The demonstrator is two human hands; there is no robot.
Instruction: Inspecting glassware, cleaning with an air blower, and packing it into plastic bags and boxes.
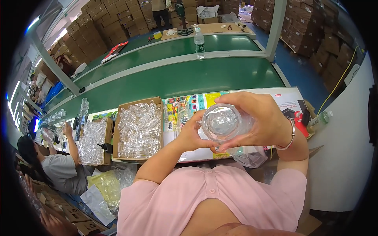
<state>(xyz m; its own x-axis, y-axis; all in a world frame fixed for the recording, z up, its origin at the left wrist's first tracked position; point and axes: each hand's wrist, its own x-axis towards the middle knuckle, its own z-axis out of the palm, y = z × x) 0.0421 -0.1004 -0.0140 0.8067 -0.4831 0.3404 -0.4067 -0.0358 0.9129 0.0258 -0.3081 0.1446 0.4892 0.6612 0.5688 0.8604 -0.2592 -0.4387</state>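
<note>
In front of my chest I hold a clear, round, hollow vessel (221, 122), its circular end facing up toward me. My left hand (191, 133) grips its left side, the fingertips at a small stub on its wall. Around the far and right sides curve the fingers and thumb of my right hand (260, 118), which wears a bracelet. Whether the vessel is glass or plastic, I cannot tell. Just below my right hand is another large clear piece (249, 156) at the table edge. Left of my hands, a cardboard box (162, 129) holds many small clear tubular parts (139, 128).
A second box of clear parts (93, 141) stands further left, beside a co-worker in a grey shirt (65, 169). Beyond the printed sheets lies a green conveyor belt (189, 80). A water bottle (200, 44) stands past it; another bottle (319, 121) lies at right.
</note>
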